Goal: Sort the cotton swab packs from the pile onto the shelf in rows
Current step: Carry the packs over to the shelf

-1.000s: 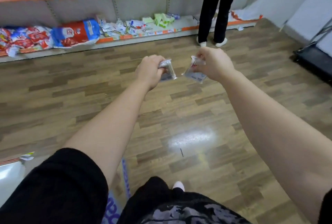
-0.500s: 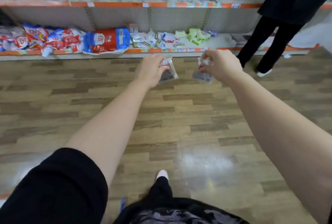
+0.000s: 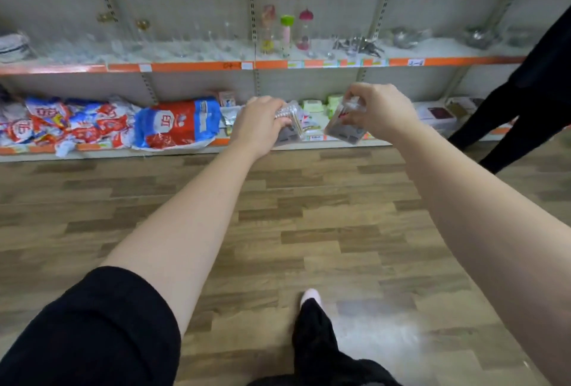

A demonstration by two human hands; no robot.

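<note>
Head view: I'm carrying two cotton swab packs toward the bottom shelf, one per hand, both in the air, arms stretched out over the wooden floor. My left hand is gripping the left pack, fingers curled round its top. My right hand is pinching the right pack at its upper edge, the pack hanging below the fingers. The packs are near each other, not touching. I'm reading the step as transport: pick done, placement not yet. Small packets are lying scattered on the shelf behind my hands, with green packets and a red-and-blue bag further left. It's too blurred to tell which are swab packs or whether a row exists. Next move, I reckon: getting closer and lower, finding a bare strip of shelf, then setting each pack down flat, square to the front edge, side by side. A second person's legs are standing close on the right, so I'm planning to keep the reach central.
</note>
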